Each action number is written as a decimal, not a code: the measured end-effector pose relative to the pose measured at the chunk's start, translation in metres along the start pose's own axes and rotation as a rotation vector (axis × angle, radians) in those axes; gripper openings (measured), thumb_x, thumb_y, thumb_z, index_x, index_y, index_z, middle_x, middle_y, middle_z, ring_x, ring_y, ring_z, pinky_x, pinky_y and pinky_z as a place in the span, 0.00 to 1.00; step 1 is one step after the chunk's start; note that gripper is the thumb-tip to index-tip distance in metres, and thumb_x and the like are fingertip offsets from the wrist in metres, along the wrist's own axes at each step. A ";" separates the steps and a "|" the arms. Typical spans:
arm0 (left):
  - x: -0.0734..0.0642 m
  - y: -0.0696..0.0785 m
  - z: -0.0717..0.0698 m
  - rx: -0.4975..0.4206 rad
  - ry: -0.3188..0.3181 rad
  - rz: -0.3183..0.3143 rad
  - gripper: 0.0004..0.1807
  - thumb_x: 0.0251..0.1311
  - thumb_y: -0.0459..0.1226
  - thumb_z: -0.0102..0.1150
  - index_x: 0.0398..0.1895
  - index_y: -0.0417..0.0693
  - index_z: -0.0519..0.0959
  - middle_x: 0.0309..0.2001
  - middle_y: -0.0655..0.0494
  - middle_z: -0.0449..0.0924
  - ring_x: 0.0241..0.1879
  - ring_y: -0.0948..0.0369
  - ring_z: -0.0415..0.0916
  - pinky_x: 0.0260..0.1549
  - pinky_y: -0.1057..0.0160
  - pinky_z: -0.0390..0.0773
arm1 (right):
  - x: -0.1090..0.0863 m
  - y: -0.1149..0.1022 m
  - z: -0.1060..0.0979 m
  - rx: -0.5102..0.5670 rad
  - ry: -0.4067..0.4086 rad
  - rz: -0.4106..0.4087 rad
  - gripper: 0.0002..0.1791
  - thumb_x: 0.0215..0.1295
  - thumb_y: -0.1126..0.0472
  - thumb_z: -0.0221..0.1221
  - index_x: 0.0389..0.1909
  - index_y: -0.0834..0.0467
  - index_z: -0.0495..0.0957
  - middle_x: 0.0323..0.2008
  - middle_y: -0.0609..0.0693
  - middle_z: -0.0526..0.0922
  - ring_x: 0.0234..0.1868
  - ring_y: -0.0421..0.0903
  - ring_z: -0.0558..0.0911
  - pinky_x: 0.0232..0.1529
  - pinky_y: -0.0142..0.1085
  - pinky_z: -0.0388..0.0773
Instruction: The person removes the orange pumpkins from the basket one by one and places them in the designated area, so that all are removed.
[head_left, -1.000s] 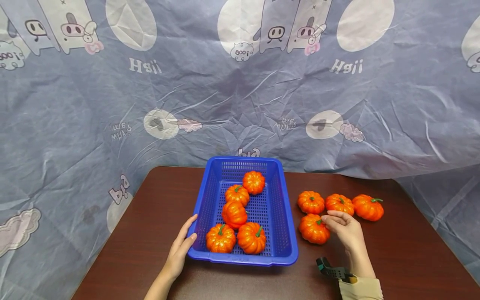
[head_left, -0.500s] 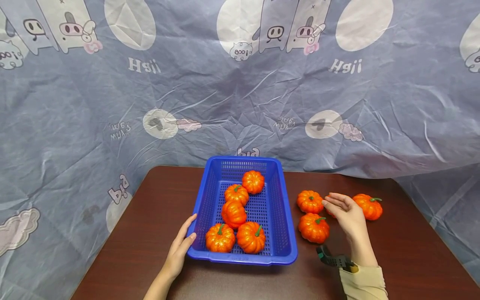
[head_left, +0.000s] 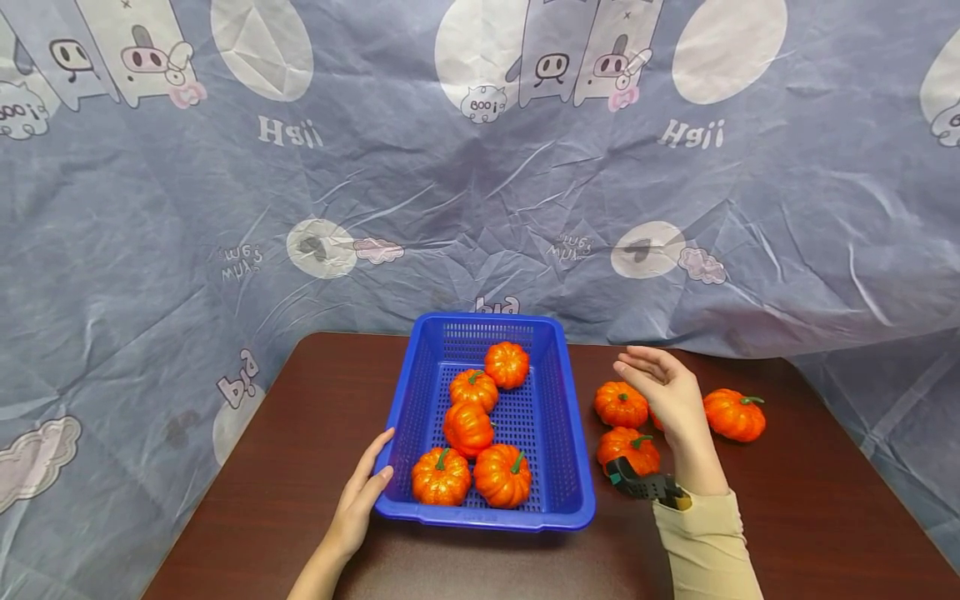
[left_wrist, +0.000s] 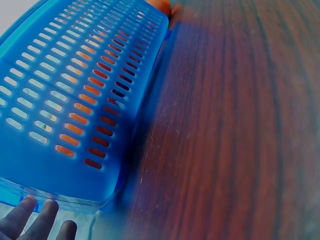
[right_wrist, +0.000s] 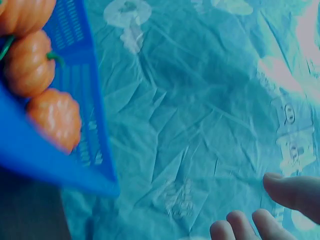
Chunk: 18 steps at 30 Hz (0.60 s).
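Note:
A blue plastic basket point(head_left: 583, 467) stands mid-table with several orange pumpkins point(head_left: 502, 476) inside. My left hand point(head_left: 352, 508) rests against its near left side, thumb and fingers straight and touching the rim; in the left wrist view the fingertips point(left_wrist: 45, 212) are at the basket's edge. My right hand point(head_left: 671, 396) is raised over the pumpkins right of the basket, thumb and fingers apart, holding nothing. Below it are a pumpkin point(head_left: 621, 404), a nearer pumpkin point(head_left: 626, 446) partly covered by the wrist camera mount, and one mostly hidden behind the hand. Another pumpkin point(head_left: 735, 415) lies to its right.
The dark wooden table point(head_left: 262, 500) ends at the back against a grey-blue printed cloth point(head_left: 450, 208), which also hangs at both sides. A black camera mount point(head_left: 637, 482) juts out from the right wrist.
My right hand has left the near pumpkin's stem, rising and moving away toward the back of the table, then slightly left. The left hand, basket and pumpkins have stayed put.

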<state>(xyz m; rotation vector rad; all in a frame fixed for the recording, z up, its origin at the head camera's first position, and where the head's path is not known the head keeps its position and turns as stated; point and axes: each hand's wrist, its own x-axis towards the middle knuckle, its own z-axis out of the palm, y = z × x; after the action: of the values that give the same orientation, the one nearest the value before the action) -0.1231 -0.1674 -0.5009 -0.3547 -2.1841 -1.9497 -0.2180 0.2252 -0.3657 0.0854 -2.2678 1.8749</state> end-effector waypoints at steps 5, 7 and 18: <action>0.000 0.000 0.000 -0.004 -0.006 0.006 0.26 0.68 0.33 0.41 0.70 0.51 0.60 0.70 0.50 0.55 0.63 0.58 0.60 0.56 0.72 0.61 | 0.008 -0.015 0.017 -0.014 -0.037 -0.019 0.24 0.59 0.54 0.64 0.53 0.61 0.74 0.42 0.43 0.83 0.41 0.31 0.80 0.43 0.24 0.74; 0.000 0.000 0.000 -0.006 -0.007 0.006 0.26 0.68 0.33 0.41 0.70 0.51 0.59 0.70 0.50 0.55 0.63 0.58 0.60 0.56 0.71 0.62 | 0.010 -0.021 0.025 -0.016 -0.054 -0.021 0.25 0.59 0.54 0.64 0.54 0.62 0.73 0.44 0.45 0.82 0.42 0.32 0.80 0.43 0.25 0.74; 0.000 0.000 0.000 0.002 0.000 -0.016 0.26 0.68 0.34 0.41 0.70 0.53 0.60 0.70 0.51 0.55 0.63 0.57 0.60 0.55 0.70 0.63 | 0.021 -0.036 0.074 -0.024 -0.214 -0.055 0.22 0.62 0.61 0.61 0.54 0.67 0.72 0.49 0.63 0.79 0.41 0.37 0.80 0.44 0.29 0.75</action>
<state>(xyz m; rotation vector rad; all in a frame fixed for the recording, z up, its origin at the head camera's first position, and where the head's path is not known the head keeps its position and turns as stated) -0.1233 -0.1675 -0.5005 -0.3380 -2.1956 -1.9564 -0.2410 0.1480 -0.3403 0.3577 -2.3965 1.8909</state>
